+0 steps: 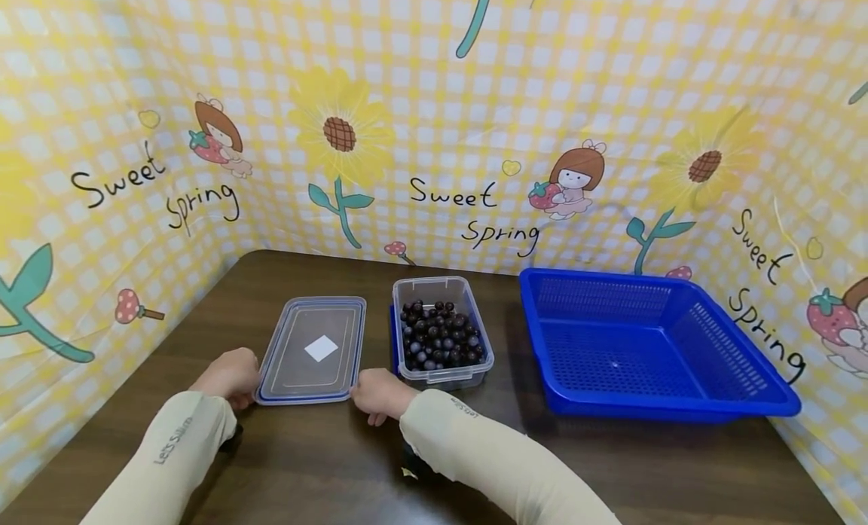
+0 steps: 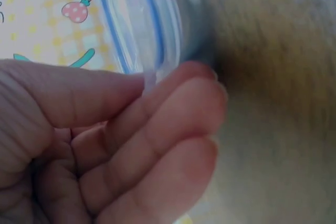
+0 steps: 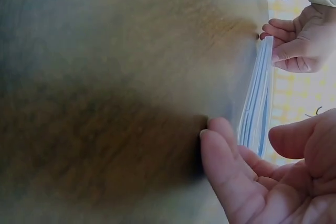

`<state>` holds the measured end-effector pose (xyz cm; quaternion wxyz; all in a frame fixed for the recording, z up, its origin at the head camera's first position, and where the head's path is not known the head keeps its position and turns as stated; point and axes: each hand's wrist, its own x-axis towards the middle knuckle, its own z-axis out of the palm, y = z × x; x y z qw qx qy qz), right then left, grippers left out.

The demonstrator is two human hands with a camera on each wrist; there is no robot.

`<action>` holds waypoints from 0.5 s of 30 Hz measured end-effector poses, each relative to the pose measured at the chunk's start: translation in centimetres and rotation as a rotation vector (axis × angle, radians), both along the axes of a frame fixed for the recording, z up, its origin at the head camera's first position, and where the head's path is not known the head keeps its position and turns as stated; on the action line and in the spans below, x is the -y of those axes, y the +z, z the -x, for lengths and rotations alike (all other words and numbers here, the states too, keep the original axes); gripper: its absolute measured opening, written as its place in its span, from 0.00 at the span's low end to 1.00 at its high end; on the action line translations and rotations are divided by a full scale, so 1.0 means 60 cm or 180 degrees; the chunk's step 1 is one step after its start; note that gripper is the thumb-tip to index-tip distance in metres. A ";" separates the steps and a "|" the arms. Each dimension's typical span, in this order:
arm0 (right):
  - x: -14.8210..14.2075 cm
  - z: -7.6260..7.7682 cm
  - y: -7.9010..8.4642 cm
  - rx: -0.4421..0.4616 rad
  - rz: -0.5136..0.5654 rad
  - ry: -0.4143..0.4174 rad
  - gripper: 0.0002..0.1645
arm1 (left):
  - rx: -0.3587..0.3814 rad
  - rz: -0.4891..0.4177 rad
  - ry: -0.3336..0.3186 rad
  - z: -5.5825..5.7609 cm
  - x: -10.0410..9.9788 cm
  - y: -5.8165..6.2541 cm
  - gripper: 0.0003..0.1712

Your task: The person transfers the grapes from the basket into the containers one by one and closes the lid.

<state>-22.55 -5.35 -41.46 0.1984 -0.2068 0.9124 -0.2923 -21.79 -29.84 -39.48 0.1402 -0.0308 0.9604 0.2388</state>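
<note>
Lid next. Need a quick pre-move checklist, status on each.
1. Left hand on lid: ok, pinching its near-left corner.
2. Right hand on lid: cannot tell. It is at the near-right corner, but how firm the grip is does not show.
3. Lid off the box: ok, lying to the left of it.
4. Dark balls inside the box: ok.
5. Basket apart from the box: ok, bare table shows between them.
6. Lid's near edge touching the table: cannot tell.
</note>
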 end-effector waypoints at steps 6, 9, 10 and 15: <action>0.001 -0.002 -0.004 -0.0049 0.0135 0.0010 0.25 | 0.0096 -0.0287 -0.0046 -0.004 0.010 -0.004 0.13; 0.000 -0.005 -0.002 -0.0098 0.0172 -0.0017 0.27 | 0.0142 -0.0500 -0.0186 -0.008 0.017 -0.001 0.10; 0.000 -0.007 -0.001 -0.0104 0.0188 -0.0017 0.28 | 0.0161 -0.0565 -0.0228 -0.010 0.021 0.000 0.10; -0.003 -0.015 0.009 -0.0103 0.0352 0.0007 0.27 | 0.0213 -0.0769 -0.0466 -0.017 0.037 0.010 0.11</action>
